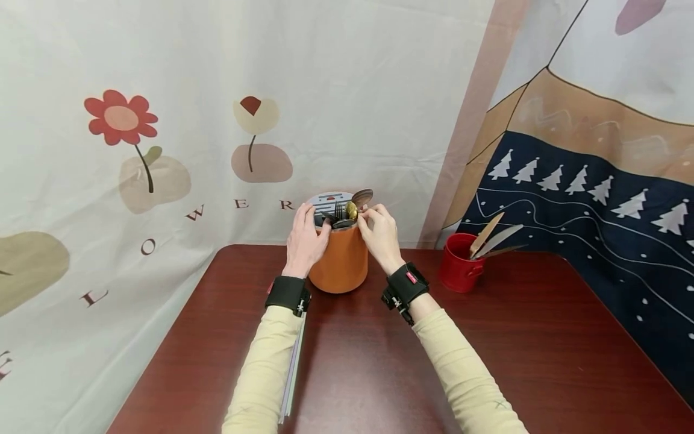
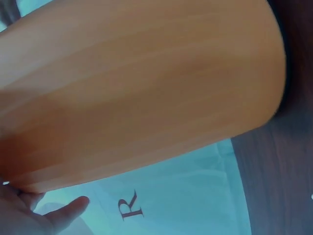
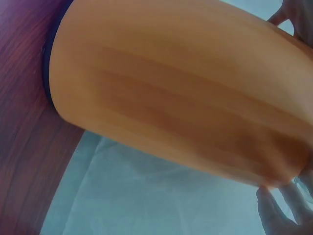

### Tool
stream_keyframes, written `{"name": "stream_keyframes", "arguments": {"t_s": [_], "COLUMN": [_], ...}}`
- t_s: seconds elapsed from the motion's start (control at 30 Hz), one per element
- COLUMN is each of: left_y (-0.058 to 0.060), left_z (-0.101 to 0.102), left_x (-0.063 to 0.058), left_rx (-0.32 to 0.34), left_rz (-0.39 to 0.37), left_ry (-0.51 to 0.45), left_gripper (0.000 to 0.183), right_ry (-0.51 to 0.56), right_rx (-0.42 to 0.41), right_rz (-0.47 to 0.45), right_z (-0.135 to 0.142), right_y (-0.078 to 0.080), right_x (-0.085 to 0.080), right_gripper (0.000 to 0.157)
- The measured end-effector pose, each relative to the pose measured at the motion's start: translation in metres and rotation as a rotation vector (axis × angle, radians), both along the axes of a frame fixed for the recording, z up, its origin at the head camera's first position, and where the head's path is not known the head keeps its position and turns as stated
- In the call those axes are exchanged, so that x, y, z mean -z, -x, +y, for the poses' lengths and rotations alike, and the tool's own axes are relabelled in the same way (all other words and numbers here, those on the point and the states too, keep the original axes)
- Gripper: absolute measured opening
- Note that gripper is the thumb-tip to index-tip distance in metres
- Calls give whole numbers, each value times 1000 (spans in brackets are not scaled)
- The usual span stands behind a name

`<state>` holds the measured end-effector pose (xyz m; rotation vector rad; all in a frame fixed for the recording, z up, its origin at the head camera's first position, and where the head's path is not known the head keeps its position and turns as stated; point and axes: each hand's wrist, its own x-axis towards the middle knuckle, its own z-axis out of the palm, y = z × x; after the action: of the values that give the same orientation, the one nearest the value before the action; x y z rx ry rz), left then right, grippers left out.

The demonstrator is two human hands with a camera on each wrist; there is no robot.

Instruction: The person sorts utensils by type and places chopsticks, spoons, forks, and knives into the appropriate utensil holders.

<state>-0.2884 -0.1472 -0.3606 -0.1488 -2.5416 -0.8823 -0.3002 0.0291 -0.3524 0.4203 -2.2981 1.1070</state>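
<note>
An orange canister (image 1: 338, 265) stands upright at the table's far edge, filling much of both wrist views. Out of its top show a fork (image 1: 340, 211), a gold-coloured spoon (image 1: 351, 210) and a dark metal spoon (image 1: 362, 196) whose bowl rises above the rim. My left hand (image 1: 305, 241) grips the canister's left rim, its thumb at the front. At the right rim, my right hand (image 1: 381, 235) has its fingers curled and pinches near the spoons; the dark spoon's handle is mostly hidden there. Right fingertips (image 3: 266, 196) show by the canister's upper end.
A red pot (image 1: 459, 265) with several knives (image 1: 496, 238) leaning out stands right of the canister. A thin, pale, striped item (image 1: 293, 374) lies partly under the left forearm. A printed curtain (image 1: 368, 108) hangs behind the brown table (image 1: 368, 374).
</note>
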Motion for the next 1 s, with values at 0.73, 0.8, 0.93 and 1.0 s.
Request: {"name": "stream_keyframes", "arguments": {"t_s": [0.73,0.8,0.93,1.0], "left_y": [-82,-92,-111,-119], "left_z": [-55,-61,-71,-75], "left_x": [-1,9,32,42], "left_rx": [-38,-66,-113,-127], "left_rz": [-235,-257,-328,-371], "left_ry": [112,168,259,285], "left_gripper": [51,48,40,35], "right_ry": [-56,-56,-66,-69], "right_rx": [-33,-41,-41,-35], "right_rz": [-19,-26,-32,-28], "right_z": [5,5,5,5], "right_y": [4,4,4,5], "right_x": [-3,-3,-3,-3], "right_gripper": [20,21,20,20]}}
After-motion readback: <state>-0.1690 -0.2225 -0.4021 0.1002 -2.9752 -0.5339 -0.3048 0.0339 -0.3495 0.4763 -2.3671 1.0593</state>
